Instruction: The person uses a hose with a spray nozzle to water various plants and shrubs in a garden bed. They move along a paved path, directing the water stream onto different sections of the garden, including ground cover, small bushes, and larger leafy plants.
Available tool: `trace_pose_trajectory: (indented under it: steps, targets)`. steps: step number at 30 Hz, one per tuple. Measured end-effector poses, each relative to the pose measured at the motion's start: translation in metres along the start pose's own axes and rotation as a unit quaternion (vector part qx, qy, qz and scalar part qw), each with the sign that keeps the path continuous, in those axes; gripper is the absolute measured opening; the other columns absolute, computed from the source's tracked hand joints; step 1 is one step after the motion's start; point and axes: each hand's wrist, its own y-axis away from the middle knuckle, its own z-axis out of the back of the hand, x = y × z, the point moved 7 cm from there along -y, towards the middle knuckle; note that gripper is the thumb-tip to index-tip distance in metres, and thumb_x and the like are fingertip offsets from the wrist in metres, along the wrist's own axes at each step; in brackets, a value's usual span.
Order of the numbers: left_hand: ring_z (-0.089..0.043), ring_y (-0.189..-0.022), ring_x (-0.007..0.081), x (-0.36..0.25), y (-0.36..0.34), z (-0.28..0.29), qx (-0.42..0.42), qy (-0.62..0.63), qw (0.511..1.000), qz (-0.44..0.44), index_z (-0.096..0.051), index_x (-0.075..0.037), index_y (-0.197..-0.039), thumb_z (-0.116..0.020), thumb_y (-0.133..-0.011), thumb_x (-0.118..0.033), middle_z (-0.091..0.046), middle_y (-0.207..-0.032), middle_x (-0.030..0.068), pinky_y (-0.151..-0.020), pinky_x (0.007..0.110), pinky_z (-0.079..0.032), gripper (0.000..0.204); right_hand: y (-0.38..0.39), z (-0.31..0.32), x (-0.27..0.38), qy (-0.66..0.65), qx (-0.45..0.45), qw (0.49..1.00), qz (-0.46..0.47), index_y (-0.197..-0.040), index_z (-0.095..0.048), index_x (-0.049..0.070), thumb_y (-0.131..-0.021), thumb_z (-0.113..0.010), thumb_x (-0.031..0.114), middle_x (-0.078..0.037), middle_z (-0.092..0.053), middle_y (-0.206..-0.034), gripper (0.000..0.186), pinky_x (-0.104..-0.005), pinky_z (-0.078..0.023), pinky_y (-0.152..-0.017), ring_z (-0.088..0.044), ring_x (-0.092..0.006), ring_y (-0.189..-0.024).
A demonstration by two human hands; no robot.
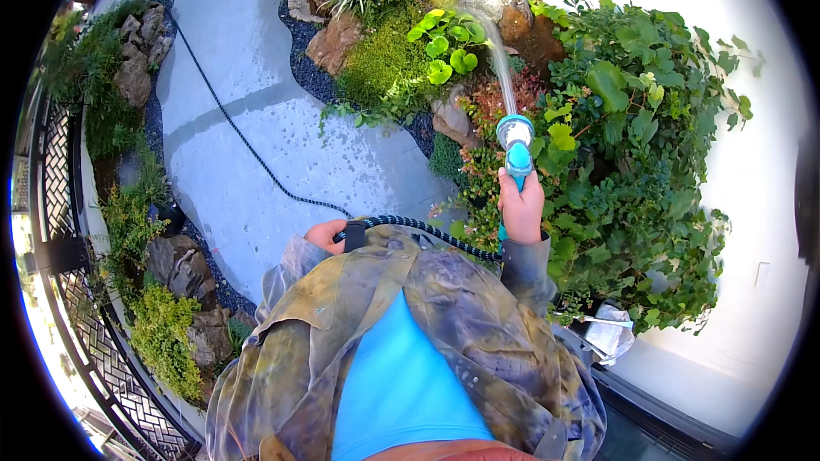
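My right hand (522, 207) is wrapped round the handle of a teal and white hose spray nozzle (516, 135), held out over the planting. A stream of water (500, 60) shoots from its head toward the far bed, landing near a rock and a clump of round, bright green leaves (446, 41). From the nozzle's lower end a black braided hose (427, 229) runs left across my front. My left hand (326, 236) is closed around that hose at waist height; its fingers are partly hidden by the sleeve and a dark strap. Beyond it, the hose trails over the paving.
A pale paved path (256, 132), partly wet, curves away ahead. Rocks (334, 44) and dark gravel edge the bed. Leafy vines (628, 162) climb by a white wall (735, 290) at right. A lattice fence (73, 290) and planted border stand at left. A white bag (610, 335) lies at lower right.
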Motion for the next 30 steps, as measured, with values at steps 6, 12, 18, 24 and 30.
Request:
trace_pose_trajectory:
  steps: [6, 12, 18, 24, 30]
  targets:
    - [-0.052, -0.089, 0.0095, 0.036, 0.001, 0.034, 0.028, -0.01, 0.995, 0.094, -0.056, 0.0, -0.113, -0.062, -0.089, -0.014, -0.059, -0.101, 0.0033, -0.077, 0.026, -0.045, 0.028, -0.031, -0.022, -0.007, -0.077, -0.028, 0.996, -0.017, -0.091, -0.052, 0.002, -0.089, -0.06, 0.016, 0.0, -0.051, -0.064, 0.016, -0.0254, -0.037, -0.044, -0.045, -0.0075, -0.047]
    - [-0.055, -0.09, 0.0105, 0.048, -0.019, 0.051, -0.001, 0.006, 1.0, 0.023, -0.058, 0.0, -0.111, -0.062, -0.089, -0.015, -0.061, -0.099, 0.0041, -0.078, 0.026, -0.045, 0.027, -0.084, -0.024, -0.03, -0.143, -0.073, 0.987, 0.0, -0.089, -0.051, 0.003, -0.09, -0.06, 0.016, 0.0, -0.05, -0.06, 0.016, -0.026, -0.036, -0.042, -0.045, -0.0085, -0.045]
    - [-0.054, -0.1, 0.0123, 0.028, -0.07, 0.077, -0.002, 0.037, 0.999, -0.031, -0.055, 0.002, -0.114, -0.059, -0.089, -0.011, -0.06, -0.108, 0.0072, -0.085, 0.025, -0.043, 0.029, -0.172, -0.018, -0.056, -0.182, -0.067, 0.98, -0.039, -0.09, -0.048, 0.004, -0.091, -0.057, 0.019, -0.001, -0.048, -0.065, 0.017, -0.0258, -0.039, -0.043, -0.045, -0.0095, -0.047]
    - [-0.057, -0.088, 0.0112, 0.004, -0.152, 0.085, -0.113, 0.001, 0.993, 0.038, -0.058, 0.001, -0.111, -0.067, -0.085, -0.014, -0.062, -0.102, 0.0049, -0.078, 0.026, -0.046, 0.031, -0.284, -0.002, -0.057, -0.188, -0.083, 0.978, -0.036, -0.093, -0.051, 0.003, -0.09, -0.058, 0.016, -0.001, -0.05, -0.067, 0.015, -0.0252, -0.038, -0.043, -0.045, -0.0088, -0.047]
    - [-0.053, -0.076, 0.0061, -0.069, -0.231, 0.085, -0.217, 0.017, 0.968, 0.122, -0.066, -0.004, -0.102, -0.077, -0.075, -0.015, -0.061, -0.083, -0.0033, -0.068, 0.022, -0.044, 0.031, -0.393, 0.007, -0.062, -0.213, -0.074, 0.972, -0.062, -0.093, -0.052, 0.003, -0.09, -0.058, 0.015, -0.001, -0.05, -0.062, 0.014, -0.0256, -0.037, -0.043, -0.046, -0.0091, -0.045]
